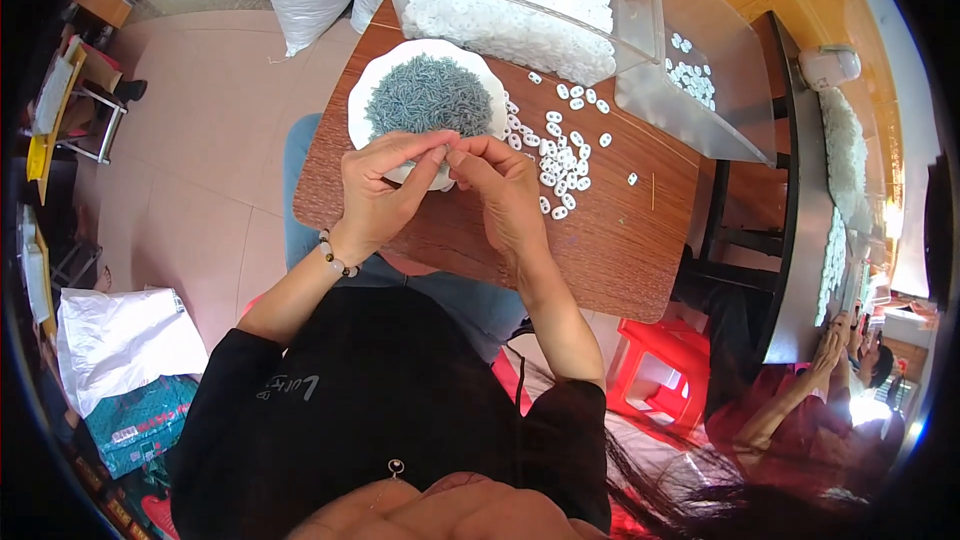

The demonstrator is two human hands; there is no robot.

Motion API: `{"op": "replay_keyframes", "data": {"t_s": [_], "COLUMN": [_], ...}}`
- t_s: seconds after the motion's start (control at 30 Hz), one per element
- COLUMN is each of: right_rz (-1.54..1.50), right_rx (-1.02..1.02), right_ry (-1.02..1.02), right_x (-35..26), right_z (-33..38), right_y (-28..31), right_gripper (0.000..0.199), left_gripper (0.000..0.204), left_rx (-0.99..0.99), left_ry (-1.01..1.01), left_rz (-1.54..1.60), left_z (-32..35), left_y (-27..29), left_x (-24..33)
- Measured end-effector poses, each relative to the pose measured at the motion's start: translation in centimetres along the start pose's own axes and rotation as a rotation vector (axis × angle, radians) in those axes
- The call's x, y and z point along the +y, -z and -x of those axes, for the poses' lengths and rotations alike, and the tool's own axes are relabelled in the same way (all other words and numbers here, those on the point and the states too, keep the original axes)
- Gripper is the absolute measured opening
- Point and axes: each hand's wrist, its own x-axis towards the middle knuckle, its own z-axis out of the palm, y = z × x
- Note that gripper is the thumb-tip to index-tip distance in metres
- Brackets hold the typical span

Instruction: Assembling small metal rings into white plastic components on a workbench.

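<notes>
Over the near rim of a white scalloped bowl [361, 112], my left hand [382, 180] and my right hand [506, 190] meet fingertip to fingertip. Both are closed in a pinch. Whatever sits between the fingers is too small and covered to make out. Heaped in the bowl are thin grey-blue screws [425, 92]. Just right of the bowl, beside my right hand, lies a loose spread of small white oval plastic pieces [565, 165], each with two dark holes. A beaded bracelet [336, 258] circles my left wrist.
The brown wooden table [610, 250] carries a clear bin [500, 2] full of white pieces at the back. Another clear bin [690, 115] at right holds a few. A red stool [650, 380] stands right. Across a dark table [800, 240], another person's hands [828, 352] work near white pieces.
</notes>
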Motion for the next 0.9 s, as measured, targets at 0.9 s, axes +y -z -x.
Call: {"op": "replay_keyframes", "data": {"t_s": [0.9], "right_rz": [0.973], "right_rx": [0.022], "right_ry": [0.689], "right_x": [0.1], "right_z": [-1.7], "right_y": [0.1], "right_gripper": [0.01], "left_gripper": [0.021], "left_rx": [-0.06], "left_ry": [0.632], "left_rz": [0.387], "left_z": [-0.4], "left_y": [-0.1], "left_x": [-1.7]}}
